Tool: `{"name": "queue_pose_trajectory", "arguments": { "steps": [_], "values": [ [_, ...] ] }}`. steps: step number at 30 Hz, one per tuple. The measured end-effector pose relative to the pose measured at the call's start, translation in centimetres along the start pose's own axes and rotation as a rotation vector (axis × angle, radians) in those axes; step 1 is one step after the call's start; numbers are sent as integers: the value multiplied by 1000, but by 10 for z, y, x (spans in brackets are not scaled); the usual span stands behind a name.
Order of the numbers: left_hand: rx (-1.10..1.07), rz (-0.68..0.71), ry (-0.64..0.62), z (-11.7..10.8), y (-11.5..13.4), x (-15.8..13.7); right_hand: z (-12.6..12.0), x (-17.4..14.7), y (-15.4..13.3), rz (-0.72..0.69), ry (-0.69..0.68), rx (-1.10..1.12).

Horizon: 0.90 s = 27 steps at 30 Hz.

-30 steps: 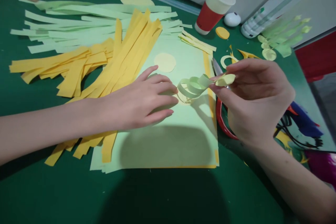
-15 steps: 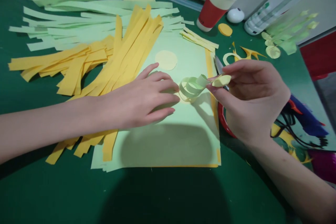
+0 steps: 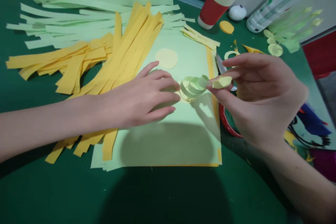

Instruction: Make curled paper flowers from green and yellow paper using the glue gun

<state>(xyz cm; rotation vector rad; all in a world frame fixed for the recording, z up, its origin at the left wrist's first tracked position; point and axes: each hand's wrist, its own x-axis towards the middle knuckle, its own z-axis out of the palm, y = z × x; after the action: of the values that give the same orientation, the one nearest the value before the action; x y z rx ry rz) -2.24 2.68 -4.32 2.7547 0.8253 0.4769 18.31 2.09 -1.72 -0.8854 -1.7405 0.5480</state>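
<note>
My right hand pinches a small pale-yellow paper flower bud between thumb and fingers. To its left, a curled pale-green paper strip stands in loops over a small round paper base, joined to the bud as far as I can see. My left hand lies palm down with its fingers apart, fingertips at the left edge of the round base. Beneath both is a stack of pale-green paper sheets. Red-handled scissors lie partly hidden under my right hand.
Yellow paper strips cross under my left forearm, with pale-green strips behind. A pale-yellow paper disc lies on the sheets. At the back right stand a red-and-white paper cup and finished paper flowers. A blue glue gun lies right.
My right palm has shifted a little to the right and its fingers have spread slightly, still pinching the bud. My left hand stays in place. The view has tilted very slightly.
</note>
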Motion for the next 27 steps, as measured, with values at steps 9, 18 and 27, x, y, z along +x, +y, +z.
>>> {"name": "queue_pose_trajectory", "arguments": {
  "steps": [9,18,27],
  "values": [
    [-14,-19,-15,-3,3,0,-1,0,1,-19,-41,-23],
    [-2,-12,-15,-2,2,0,1,-1,1,-47,-64,-43],
    [-18,0,-1,1,-1,0,-4,2,-3,25,-105,-138]
  ]
}}
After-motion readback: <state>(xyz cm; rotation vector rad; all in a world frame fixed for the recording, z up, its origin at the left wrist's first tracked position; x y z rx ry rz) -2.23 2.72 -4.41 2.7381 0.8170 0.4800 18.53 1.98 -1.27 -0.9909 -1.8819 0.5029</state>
